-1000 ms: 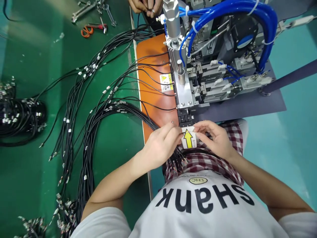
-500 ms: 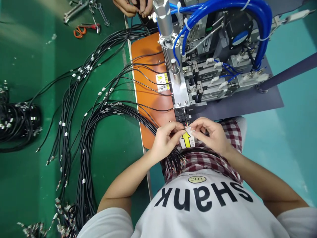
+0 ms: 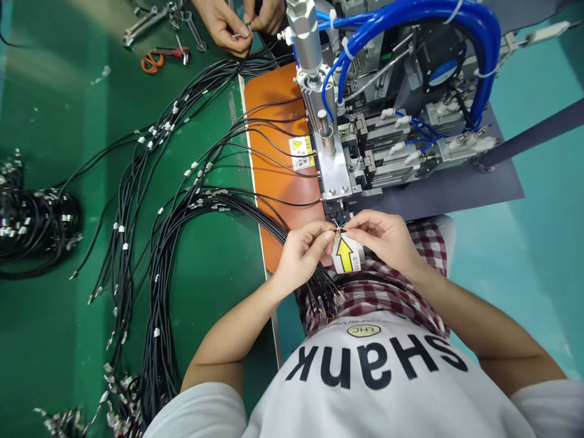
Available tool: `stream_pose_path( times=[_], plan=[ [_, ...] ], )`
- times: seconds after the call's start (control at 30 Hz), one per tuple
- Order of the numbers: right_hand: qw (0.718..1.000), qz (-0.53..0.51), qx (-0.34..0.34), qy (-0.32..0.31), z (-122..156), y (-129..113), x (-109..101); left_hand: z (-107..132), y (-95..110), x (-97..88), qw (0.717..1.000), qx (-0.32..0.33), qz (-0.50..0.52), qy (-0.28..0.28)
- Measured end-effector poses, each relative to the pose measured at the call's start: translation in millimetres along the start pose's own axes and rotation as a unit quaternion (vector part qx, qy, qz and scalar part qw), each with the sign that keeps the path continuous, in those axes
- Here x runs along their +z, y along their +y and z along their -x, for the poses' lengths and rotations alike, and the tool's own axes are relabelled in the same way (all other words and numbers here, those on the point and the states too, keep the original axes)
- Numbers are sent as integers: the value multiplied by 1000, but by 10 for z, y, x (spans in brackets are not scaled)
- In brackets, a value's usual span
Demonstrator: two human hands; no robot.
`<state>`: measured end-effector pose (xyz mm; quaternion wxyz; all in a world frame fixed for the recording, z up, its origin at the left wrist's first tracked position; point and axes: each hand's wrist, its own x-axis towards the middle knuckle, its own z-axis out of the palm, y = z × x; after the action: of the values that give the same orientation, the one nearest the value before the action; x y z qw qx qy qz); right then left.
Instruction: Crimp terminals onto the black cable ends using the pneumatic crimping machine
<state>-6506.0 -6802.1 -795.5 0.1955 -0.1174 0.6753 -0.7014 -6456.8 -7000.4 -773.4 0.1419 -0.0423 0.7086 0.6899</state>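
Thin coloured wires (image 3: 340, 226) fan out between my two hands, just in front of the machine's near end. My left hand (image 3: 306, 248) pinches the end of a cable, from which these wires come out. On the other side, the fingertips of my right hand (image 3: 381, 236) are closed on one of the thin wires. Below my fingers is a white label (image 3: 347, 254) with a yellow arrow. A bundle of black cables (image 3: 322, 286) with bare wire ends passes under my left wrist and hangs over my lap.
The machine (image 3: 333, 173) with blue air hoses (image 3: 490, 55) stands ahead on an orange plate (image 3: 278, 146). More black cables (image 3: 159, 292) spread over the green table (image 3: 219, 340). Pliers with orange handles (image 3: 152, 62) and wrenches lie far left. Another person's hands (image 3: 228, 27) work at the top.
My right hand has shifted slightly left and up, and its fingertips are now on the thin wires, which are spread apart. The other person's hands have come further into view.
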Motion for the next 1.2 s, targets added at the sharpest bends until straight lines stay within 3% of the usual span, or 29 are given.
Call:
stream_pose_path(
  times=[0.23,0.53,0.83,1.2],
  plan=[
    [992,84,-85,49,70,43,130,33,-42,30,999,22,-39,12],
    [998,46,-28,29,131,91,146,-25,-58,70,990,107,-91,31],
    [1000,21,0,22,130,77,139,-44,-42,85,999,24,41,-1],
    [999,29,1,20,124,74,151,-81,21,107,997,-15,77,23]
  ],
)
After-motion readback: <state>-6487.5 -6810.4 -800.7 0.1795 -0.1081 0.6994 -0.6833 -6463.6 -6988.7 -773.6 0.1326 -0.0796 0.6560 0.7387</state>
